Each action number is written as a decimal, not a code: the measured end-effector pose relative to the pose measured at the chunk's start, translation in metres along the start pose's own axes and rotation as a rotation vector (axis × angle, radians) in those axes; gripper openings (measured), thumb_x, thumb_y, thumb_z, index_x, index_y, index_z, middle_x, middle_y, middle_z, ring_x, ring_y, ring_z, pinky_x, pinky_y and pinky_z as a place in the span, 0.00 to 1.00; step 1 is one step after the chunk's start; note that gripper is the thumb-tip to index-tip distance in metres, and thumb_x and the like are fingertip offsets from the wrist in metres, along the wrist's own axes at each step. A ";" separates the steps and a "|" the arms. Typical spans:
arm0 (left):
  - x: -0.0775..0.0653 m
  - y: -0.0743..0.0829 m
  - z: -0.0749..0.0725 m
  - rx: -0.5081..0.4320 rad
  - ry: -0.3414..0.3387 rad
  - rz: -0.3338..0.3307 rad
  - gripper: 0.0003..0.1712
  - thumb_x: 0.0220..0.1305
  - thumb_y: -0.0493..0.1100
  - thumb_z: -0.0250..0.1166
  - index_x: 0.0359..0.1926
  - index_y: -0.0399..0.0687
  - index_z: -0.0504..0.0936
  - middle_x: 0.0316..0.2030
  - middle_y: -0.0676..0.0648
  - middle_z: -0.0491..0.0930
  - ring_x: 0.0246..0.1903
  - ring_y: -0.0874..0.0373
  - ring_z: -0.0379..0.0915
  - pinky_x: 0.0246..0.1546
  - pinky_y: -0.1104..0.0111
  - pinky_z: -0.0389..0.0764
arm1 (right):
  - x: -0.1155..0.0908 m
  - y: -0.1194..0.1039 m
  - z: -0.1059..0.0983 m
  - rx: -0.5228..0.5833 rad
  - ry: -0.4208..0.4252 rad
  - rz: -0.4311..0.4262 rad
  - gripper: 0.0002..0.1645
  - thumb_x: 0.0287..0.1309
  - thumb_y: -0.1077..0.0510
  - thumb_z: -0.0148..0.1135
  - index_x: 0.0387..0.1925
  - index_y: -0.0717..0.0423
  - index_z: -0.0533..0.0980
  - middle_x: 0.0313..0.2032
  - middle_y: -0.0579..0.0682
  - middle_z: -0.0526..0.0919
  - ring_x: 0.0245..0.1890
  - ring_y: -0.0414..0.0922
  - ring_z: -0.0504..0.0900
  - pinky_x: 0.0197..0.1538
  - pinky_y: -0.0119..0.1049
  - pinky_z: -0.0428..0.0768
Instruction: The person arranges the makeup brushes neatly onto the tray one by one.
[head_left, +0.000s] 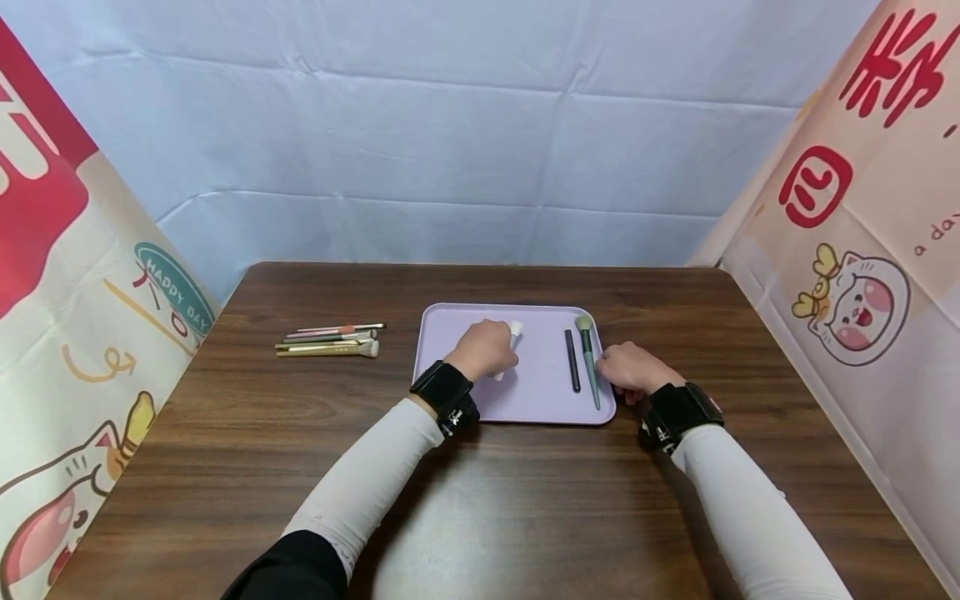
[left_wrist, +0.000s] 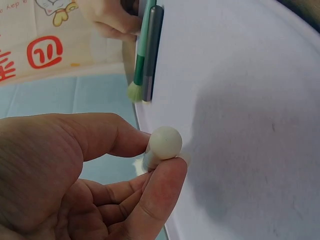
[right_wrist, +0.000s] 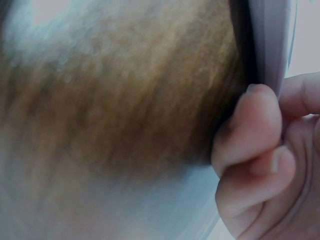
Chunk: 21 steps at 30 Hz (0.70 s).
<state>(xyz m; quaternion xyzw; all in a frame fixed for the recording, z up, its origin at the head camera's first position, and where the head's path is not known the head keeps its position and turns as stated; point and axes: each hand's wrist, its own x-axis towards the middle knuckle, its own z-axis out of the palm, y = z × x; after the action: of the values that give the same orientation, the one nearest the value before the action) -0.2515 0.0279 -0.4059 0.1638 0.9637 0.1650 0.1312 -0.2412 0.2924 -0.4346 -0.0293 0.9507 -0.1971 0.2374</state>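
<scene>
A white-handled makeup brush (head_left: 515, 332) is pinched between the thumb and forefinger of my left hand (head_left: 483, 348), over the lilac tray (head_left: 536, 400). In the left wrist view the rounded end of its handle (left_wrist: 166, 143) points at the camera, and the bristles are mostly hidden behind the fingers. My right hand (head_left: 636, 371) grips the tray's right edge, with curled fingers (right_wrist: 255, 125) at the rim's underside in the right wrist view. On the tray's right part lie a green makeup brush (head_left: 588, 358) and a slim dark stick (head_left: 572, 362), side by side.
Left of the tray, several makeup brushes (head_left: 327, 350) with gold, pink and dark handles lie together on the brown wooden table (head_left: 300, 433). A pale blue cloth (head_left: 450, 150) hangs behind the table, and printed cloths (head_left: 832, 283) hang at both sides.
</scene>
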 end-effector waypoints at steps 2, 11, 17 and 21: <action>0.001 0.002 0.001 0.002 -0.010 -0.003 0.06 0.62 0.41 0.65 0.32 0.43 0.82 0.21 0.50 0.80 0.18 0.59 0.75 0.21 0.72 0.75 | 0.000 0.000 0.000 0.002 0.000 0.003 0.20 0.69 0.57 0.40 0.27 0.62 0.74 0.19 0.54 0.76 0.15 0.48 0.79 0.20 0.38 0.78; 0.003 0.011 0.006 -0.007 -0.021 0.007 0.08 0.66 0.41 0.64 0.32 0.42 0.83 0.17 0.51 0.79 0.15 0.61 0.73 0.19 0.72 0.73 | 0.000 0.000 0.001 -0.006 0.005 -0.004 0.20 0.68 0.57 0.40 0.26 0.62 0.74 0.18 0.54 0.76 0.15 0.47 0.79 0.20 0.38 0.78; 0.005 0.019 0.010 -0.017 -0.005 0.026 0.10 0.68 0.41 0.63 0.31 0.42 0.83 0.17 0.51 0.78 0.14 0.61 0.71 0.18 0.73 0.71 | 0.001 0.000 0.001 0.002 -0.008 0.003 0.20 0.69 0.57 0.41 0.27 0.62 0.74 0.19 0.54 0.76 0.16 0.48 0.79 0.20 0.38 0.78; 0.006 0.025 0.011 -0.048 -0.008 0.017 0.12 0.69 0.41 0.63 0.28 0.43 0.83 0.16 0.51 0.77 0.14 0.61 0.71 0.19 0.73 0.71 | 0.001 0.001 0.001 0.004 -0.006 0.003 0.20 0.69 0.57 0.40 0.27 0.62 0.74 0.19 0.54 0.76 0.16 0.48 0.79 0.20 0.38 0.78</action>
<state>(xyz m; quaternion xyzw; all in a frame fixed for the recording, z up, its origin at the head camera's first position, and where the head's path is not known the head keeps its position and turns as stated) -0.2464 0.0557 -0.4082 0.1696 0.9575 0.1884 0.1375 -0.2414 0.2926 -0.4360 -0.0278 0.9496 -0.1988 0.2407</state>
